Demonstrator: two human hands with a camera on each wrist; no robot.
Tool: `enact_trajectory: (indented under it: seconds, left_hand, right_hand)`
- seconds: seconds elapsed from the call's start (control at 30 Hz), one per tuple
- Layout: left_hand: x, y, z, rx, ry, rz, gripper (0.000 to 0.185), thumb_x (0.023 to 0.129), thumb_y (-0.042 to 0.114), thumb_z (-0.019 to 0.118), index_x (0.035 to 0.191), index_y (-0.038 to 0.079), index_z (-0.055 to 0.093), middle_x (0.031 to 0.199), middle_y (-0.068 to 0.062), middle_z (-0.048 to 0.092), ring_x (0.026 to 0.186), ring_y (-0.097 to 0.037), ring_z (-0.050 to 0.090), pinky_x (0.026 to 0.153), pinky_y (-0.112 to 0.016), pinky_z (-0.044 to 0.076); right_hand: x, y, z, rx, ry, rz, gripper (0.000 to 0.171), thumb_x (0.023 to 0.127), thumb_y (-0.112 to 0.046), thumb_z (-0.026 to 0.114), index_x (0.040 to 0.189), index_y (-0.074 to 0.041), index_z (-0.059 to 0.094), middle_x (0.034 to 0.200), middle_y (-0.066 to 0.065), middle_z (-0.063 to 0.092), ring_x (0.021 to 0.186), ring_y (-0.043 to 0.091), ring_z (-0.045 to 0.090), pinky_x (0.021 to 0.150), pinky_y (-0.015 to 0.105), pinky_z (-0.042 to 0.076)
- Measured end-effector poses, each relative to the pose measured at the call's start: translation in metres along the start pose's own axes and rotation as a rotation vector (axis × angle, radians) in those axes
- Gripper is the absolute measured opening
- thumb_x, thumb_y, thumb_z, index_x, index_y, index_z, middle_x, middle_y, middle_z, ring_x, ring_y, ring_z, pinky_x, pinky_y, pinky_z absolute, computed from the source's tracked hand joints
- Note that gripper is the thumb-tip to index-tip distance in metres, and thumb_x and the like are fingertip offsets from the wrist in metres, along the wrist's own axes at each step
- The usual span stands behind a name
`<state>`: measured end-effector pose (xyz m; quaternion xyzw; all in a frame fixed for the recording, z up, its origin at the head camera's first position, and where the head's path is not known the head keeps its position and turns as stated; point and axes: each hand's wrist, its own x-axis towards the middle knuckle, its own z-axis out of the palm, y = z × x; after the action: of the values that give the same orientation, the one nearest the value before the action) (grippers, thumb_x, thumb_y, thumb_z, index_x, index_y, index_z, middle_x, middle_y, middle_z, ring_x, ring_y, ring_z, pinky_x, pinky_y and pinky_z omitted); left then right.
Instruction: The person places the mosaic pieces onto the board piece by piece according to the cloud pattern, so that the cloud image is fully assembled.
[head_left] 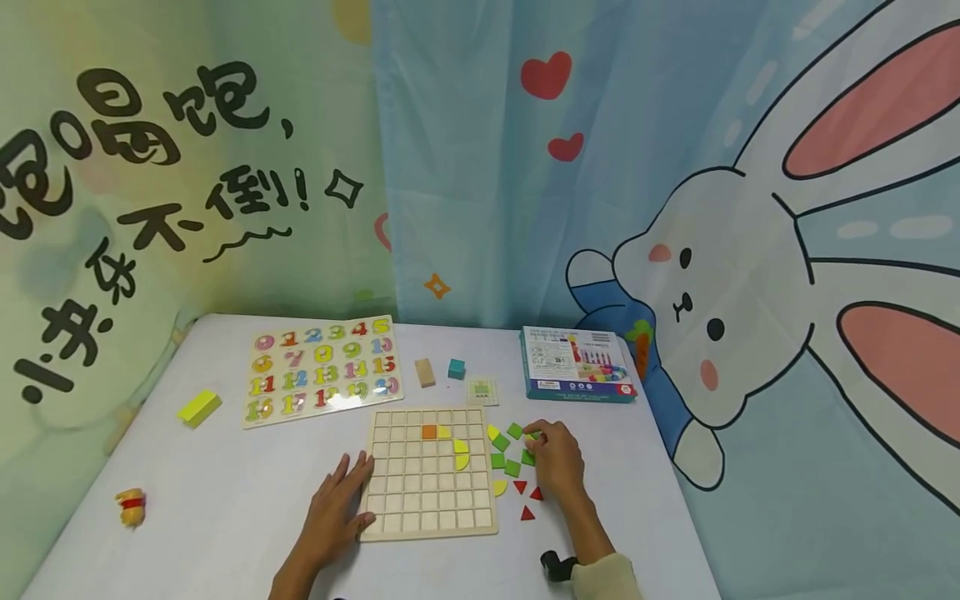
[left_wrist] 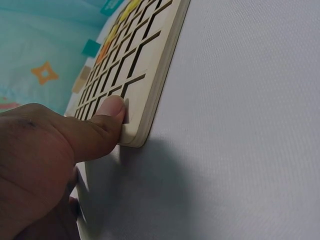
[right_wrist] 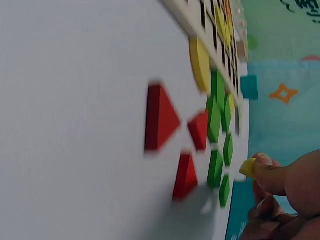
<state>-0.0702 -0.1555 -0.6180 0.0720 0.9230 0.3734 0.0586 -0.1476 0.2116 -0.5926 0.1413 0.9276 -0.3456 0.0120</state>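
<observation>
My right hand (head_left: pixel 558 458) pinches a small yellow piece (right_wrist: pixel 247 168) between thumb and fingertips, over the loose pieces right of a wooden grid board (head_left: pixel 427 487). My left hand (head_left: pixel 333 512) rests at the board's left edge, fingers fairly straight and thumb (left_wrist: pixel 110 112) pressing on its near corner. In the grid sit an orange square (head_left: pixel 429 432) and several yellow pieces (head_left: pixel 461 461). Beside the board lie several green pieces (head_left: pixel 512 468), red triangles (right_wrist: pixel 160 120) and a yellow rounded piece (right_wrist: pixel 200 65).
Behind the board stand a number board (head_left: pixel 322 371), a tan wooden block (head_left: pixel 425 372), a teal cube (head_left: pixel 457 369), a small patterned card (head_left: pixel 482 392) and a boxed set (head_left: pixel 577 365). At left lie a yellow block (head_left: pixel 199 408) and a small toy figure (head_left: pixel 132 507).
</observation>
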Motion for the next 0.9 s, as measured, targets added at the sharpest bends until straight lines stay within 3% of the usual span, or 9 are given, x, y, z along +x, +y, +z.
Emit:
enact_trajectory:
  seconds: [0.27,0.47,0.7,0.9]
  left_hand:
    - [0.001,-0.002,0.001,0.006,-0.001,-0.002,0.089,0.082,0.007,0.087,0.161,0.009,0.046,0.171,-0.015,0.036,0.161,-0.049,0.023,0.126,-0.076,0.019]
    - [-0.001,-0.001,0.000,0.008,0.013,0.013,0.088,0.081,0.006,0.087,0.159,0.008,0.047,0.170,-0.016,0.038,0.160,-0.051,0.026,0.125,-0.077,0.021]
    - [-0.001,-0.001,0.002,-0.002,0.035,0.036,0.088,0.080,0.006,0.087,0.159,0.008,0.048,0.169,-0.016,0.040,0.159,-0.052,0.027,0.124,-0.077,0.022]
    - [0.000,-0.001,0.001,-0.001,0.027,0.025,0.088,0.081,0.006,0.087,0.159,0.009,0.047,0.170,-0.016,0.039,0.160,-0.050,0.026,0.125,-0.076,0.022]
  right_hand:
    - [-0.020,-0.044,0.033,0.064,-0.025,-0.202,0.014,0.093,-0.013,0.082,0.102,-0.021,0.076,0.086,-0.004,0.070,0.068,0.011,0.054,0.059,0.026,0.042]
    - [-0.019,-0.077,0.063,0.102,-0.076,-0.326,0.012,0.089,-0.017,0.086,0.097,-0.021,0.078,0.082,-0.006,0.072,0.063,0.007,0.055,0.056,0.024,0.042]
    - [-0.002,-0.105,0.097,0.111,-0.099,-0.387,0.009,0.087,-0.020,0.088,0.093,-0.020,0.081,0.080,-0.007,0.076,0.074,0.009,0.069,0.065,0.026,0.054]
    - [0.005,-0.115,0.114,0.038,-0.081,-0.430,0.008,0.087,-0.021,0.088,0.090,-0.020,0.081,0.081,-0.009,0.075,0.074,0.006,0.067,0.065,0.026,0.054]
